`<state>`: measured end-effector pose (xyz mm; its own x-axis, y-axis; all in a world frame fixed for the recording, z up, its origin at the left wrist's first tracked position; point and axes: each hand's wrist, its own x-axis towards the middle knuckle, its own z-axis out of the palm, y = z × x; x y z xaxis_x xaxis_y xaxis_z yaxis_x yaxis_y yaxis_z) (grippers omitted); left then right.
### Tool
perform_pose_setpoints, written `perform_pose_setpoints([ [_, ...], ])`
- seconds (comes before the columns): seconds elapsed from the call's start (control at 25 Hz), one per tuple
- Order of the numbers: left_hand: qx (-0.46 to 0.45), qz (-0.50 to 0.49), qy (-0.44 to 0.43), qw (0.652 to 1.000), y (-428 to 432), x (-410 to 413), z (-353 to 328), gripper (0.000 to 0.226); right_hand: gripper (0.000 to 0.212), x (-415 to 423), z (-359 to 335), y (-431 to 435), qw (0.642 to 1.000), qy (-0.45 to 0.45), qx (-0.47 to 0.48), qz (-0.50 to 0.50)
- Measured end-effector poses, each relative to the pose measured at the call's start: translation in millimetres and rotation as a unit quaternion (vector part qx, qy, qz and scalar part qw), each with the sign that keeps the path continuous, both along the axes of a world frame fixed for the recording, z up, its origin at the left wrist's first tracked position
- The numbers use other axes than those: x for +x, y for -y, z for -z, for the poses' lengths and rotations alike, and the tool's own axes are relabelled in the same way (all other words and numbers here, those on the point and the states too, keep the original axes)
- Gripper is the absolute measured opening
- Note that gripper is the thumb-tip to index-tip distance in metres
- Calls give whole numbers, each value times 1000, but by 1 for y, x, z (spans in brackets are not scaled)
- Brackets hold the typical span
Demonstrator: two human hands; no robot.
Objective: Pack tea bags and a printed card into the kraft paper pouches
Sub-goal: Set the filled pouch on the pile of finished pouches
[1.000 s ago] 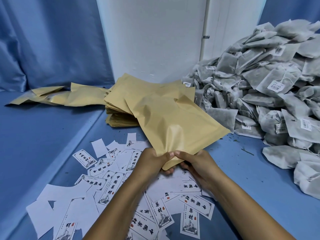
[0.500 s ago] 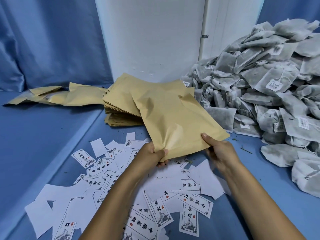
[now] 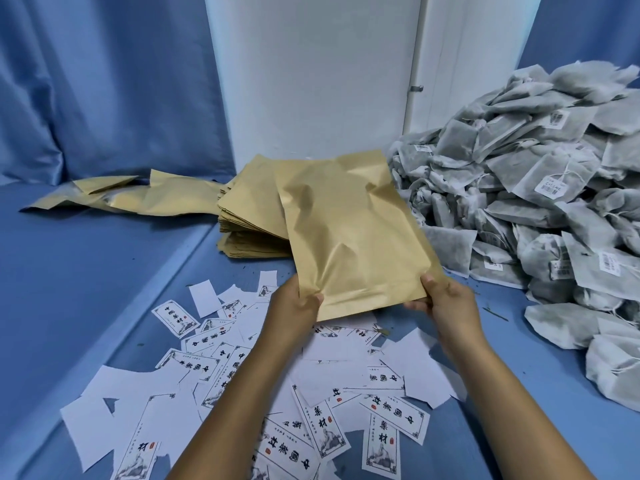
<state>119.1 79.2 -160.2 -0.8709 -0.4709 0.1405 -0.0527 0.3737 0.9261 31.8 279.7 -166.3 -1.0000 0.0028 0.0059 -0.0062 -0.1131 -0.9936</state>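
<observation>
A kraft paper pouch point(image 3: 349, 230) is held up in the middle of the view, its near edge toward me. My left hand point(image 3: 294, 306) pinches its near left corner and my right hand point(image 3: 446, 299) pinches its near right corner. Behind it lies a stack of flat kraft pouches point(image 3: 249, 216). A big heap of grey tea bags point(image 3: 533, 188) with white labels fills the right side. Printed cards point(image 3: 391, 410) with black characters lie scattered on the blue surface under my arms, some face down.
Several more kraft pouches point(image 3: 114, 195) lie spread out at the back left on a raised blue ledge. A white wall panel point(image 3: 311, 81) stands behind the stack, with blue curtain point(image 3: 104, 81) on the left.
My hands have moved apart, from pinching the pouch together at one corner to holding its two near corners. The pouch has swung round so its long side points away from me.
</observation>
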Motion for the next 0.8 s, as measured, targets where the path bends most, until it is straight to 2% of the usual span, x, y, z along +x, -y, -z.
perform_pose_setpoints([
  [0.12, 193, 16, -23, 981, -5, -1, -11, 32, 19, 8, -6, 7, 998, -48, -39, -15],
  [0.2, 236, 4, -26, 971, 7, -1, -21, 32, 19, 13, -9, 20, 998, -46, -40, -20],
  [0.36, 196, -38, -38, 979, 60, 17, -44, 27, 25, 25, -28, 81, 997, -68, 11, -23],
  [0.48, 123, -75, -32, 989, 104, 38, -57, 22, 20, 39, -46, 135, 996, -48, -59, -53],
  [0.64, 38, -40, 4, 998, 164, 78, -61, 13, 18, 56, -42, 190, 987, 28, -137, -85],
  [0.72, 61, -33, -13, 998, 193, 83, -67, 10, 15, 57, -46, 217, 980, 49, -159, -113],
  [0.8, 110, -98, -92, 985, 222, 69, -83, 19, 15, 47, -65, 251, 957, 63, -240, -149],
])
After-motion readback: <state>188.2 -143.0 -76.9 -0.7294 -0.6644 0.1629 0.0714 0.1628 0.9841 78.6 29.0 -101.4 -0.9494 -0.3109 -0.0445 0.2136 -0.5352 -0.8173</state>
